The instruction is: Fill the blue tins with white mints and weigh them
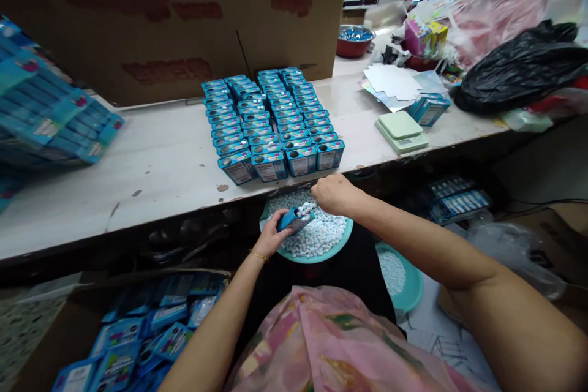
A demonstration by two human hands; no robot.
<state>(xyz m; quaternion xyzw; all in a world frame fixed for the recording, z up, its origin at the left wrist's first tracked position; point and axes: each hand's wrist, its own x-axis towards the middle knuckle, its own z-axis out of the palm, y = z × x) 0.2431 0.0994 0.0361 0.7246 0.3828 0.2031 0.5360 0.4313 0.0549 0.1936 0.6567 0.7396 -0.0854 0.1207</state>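
Note:
My left hand (274, 234) is wrapped round a small blue box (288, 220), tilted over a turquoise basin (345, 239). The basin sits at my lap, full of white pellets (316, 239). Above its right side, my right hand (334, 193) is closed in a fist on what looks like a spoon, mostly hidden under pellets. A small heap of white pellets (305, 209) lies at the box's open end. Just beyond my hands, similar blue boxes (301, 160) stand packed in rows on the table; loose pellets lie on some of their tops.
A large cardboard carton (174, 30) stands behind the rows on the white table (156, 159). Right of them is a pale green scale (402, 130). Stacked blue packs (55, 116) rise at left. Below are an open carton of blue boxes (119, 337) and a second turquoise basin (413, 288).

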